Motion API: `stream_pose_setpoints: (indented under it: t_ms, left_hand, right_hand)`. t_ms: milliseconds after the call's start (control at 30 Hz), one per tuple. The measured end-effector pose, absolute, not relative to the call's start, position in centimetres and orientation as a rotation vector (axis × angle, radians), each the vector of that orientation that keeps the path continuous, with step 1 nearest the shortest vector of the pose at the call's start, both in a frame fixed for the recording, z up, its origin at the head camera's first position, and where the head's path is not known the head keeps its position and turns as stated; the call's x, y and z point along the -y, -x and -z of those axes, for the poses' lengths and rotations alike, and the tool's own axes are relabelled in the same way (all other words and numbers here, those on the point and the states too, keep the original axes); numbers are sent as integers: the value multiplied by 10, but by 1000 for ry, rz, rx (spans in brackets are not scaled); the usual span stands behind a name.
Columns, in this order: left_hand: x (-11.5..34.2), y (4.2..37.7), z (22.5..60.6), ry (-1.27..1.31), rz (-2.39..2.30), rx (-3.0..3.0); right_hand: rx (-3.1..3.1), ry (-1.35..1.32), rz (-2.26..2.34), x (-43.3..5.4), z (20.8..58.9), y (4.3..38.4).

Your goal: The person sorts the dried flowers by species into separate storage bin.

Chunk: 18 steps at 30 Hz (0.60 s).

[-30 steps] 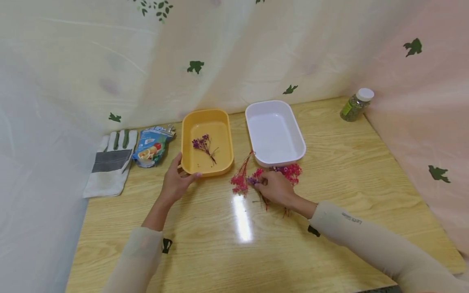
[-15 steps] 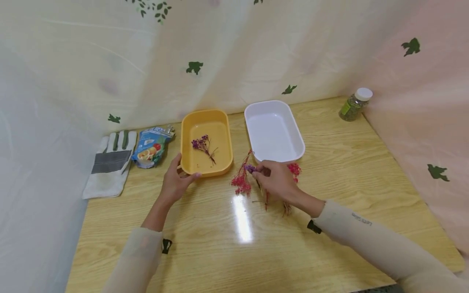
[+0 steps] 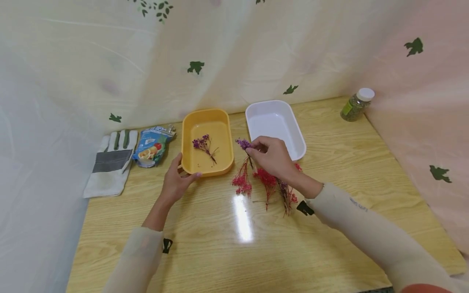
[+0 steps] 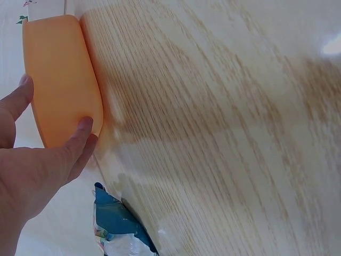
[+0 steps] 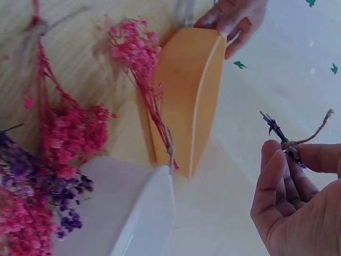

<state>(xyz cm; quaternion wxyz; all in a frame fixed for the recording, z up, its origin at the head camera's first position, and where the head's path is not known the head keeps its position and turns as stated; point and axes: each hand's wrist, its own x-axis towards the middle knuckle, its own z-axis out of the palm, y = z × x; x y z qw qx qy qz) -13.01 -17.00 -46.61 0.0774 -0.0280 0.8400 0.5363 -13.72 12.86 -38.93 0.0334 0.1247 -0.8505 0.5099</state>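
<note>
My right hand (image 3: pixel 269 156) pinches a sprig of purple dried flowers (image 3: pixel 243 143) in the head view, raised between the two trays. In the right wrist view, twine (image 5: pixel 314 130) is tied around the sprig's dark stems; its blossoms are mostly hidden there. My left hand (image 3: pixel 175 179) holds the near left corner of a yellow tray (image 3: pixel 231 142), thumb at the front and fingers along the side. Another purple sprig (image 3: pixel 203 144) lies inside this tray. Pink dried flower sprigs (image 3: pixel 265 179) lie on the table below my right hand, with more purple flowers (image 5: pixel 66 197) among them.
A white tray (image 3: pixel 296 126) stands right of the yellow one, partly behind my right hand. Farther left lie a blue pouch (image 3: pixel 152 146) and a work glove (image 3: pixel 111 162). A white-lidded jar (image 3: pixel 357 105) stands at the back right, near the curtain (image 3: pixel 238 49).
My right hand has picked up the purple sprig from the pile and moved it up and slightly left. The left hand keeps its place on the yellow tray.
</note>
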Motion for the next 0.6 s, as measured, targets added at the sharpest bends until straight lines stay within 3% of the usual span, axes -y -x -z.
stream_pose_setpoints:
  t_ms: [600]
  left_hand:
    - [171, 130, 468, 105, -1610, -2520]
  right_hand:
    - [2714, -216, -1944, -65, 381, 197]
